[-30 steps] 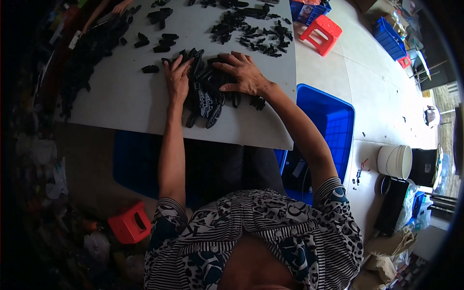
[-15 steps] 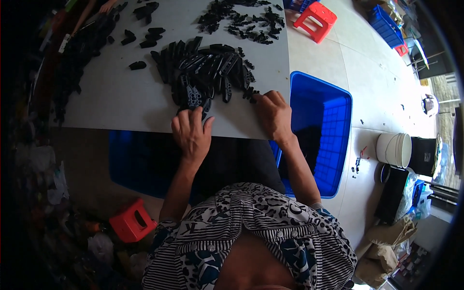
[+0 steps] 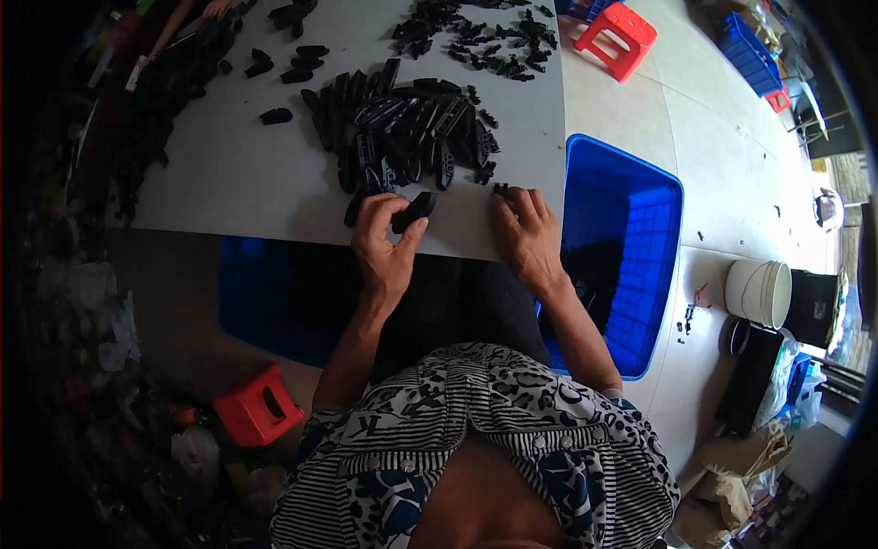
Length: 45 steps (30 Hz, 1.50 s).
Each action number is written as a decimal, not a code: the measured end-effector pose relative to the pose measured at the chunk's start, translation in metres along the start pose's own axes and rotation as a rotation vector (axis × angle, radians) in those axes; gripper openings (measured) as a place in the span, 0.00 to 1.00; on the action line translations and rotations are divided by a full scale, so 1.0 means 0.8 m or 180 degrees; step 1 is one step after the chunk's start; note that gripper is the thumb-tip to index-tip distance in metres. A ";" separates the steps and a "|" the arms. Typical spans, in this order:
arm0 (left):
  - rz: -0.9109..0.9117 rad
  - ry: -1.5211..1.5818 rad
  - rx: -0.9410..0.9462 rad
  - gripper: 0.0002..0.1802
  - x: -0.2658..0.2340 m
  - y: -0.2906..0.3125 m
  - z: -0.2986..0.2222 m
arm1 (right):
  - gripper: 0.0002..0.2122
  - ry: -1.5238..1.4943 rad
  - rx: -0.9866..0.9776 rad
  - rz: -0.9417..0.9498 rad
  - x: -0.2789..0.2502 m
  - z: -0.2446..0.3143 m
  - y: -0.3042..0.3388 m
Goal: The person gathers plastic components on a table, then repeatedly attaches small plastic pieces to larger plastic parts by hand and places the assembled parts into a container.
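Observation:
Between the thumb and fingers of my left hand (image 3: pixel 384 240) is a long black plastic part (image 3: pixel 416 211), lifted at the near edge of the pale table (image 3: pixel 219 188). My right hand (image 3: pixel 530 233) is closed near the table's right corner, its fingertips on a small black plastic piece (image 3: pixel 500 189). Just beyond my hands lies a heap of long black plastic parts (image 3: pixel 402 119), some with slotted faces. A few small black pieces (image 3: pixel 485 171) sit along the heap's right side.
Loose small black pieces (image 3: pixel 498 46) cover the far right of the table; a long dark pile (image 3: pixel 169 101) runs along its left. Another person's hand (image 3: pixel 217 8) shows at the far left. Blue bins (image 3: pixel 672 229) stand below the table, near red stools (image 3: pixel 259 405) and a white bucket (image 3: pixel 757 293).
My left hand has picked a long black part off the near end of the heap. My right hand has drawn a small piece back from the heap toward the near edge.

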<state>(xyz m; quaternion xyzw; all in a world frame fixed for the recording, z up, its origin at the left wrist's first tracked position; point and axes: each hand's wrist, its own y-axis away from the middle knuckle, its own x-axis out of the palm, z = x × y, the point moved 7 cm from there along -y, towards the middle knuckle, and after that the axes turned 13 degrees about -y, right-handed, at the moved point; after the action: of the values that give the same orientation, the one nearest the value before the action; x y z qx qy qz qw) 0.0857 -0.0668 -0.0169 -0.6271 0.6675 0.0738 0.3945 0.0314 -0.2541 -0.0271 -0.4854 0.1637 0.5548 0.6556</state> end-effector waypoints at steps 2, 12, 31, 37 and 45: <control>0.0212 0.0501 -0.0500 0.10 0.003 0.002 0.012 | 0.15 0.0005 -0.0075 0.0034 0.000 0.006 0.007; 0.0782 0.1998 -0.1418 0.07 0.029 0.010 0.021 | 0.14 -0.0021 -0.0873 0.0482 0.008 0.052 0.053; 0.0697 0.1611 -0.1257 0.08 0.049 0.006 0.025 | 0.11 -0.0962 0.0022 0.0207 0.006 0.007 0.012; 0.0726 0.1665 -0.1313 0.10 0.055 0.012 0.035 | 0.13 -0.0700 0.0053 0.0060 -0.006 0.011 0.013; 0.0556 0.1549 -0.1139 0.09 0.050 0.008 0.036 | 0.20 -0.0063 0.0112 -0.0467 -0.010 0.024 0.056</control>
<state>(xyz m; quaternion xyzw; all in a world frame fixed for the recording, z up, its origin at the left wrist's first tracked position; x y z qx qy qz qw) 0.0963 -0.0797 -0.0639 -0.6262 0.7701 0.0714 0.0986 -0.0171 -0.2470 -0.0322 -0.4790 0.1310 0.5071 0.7044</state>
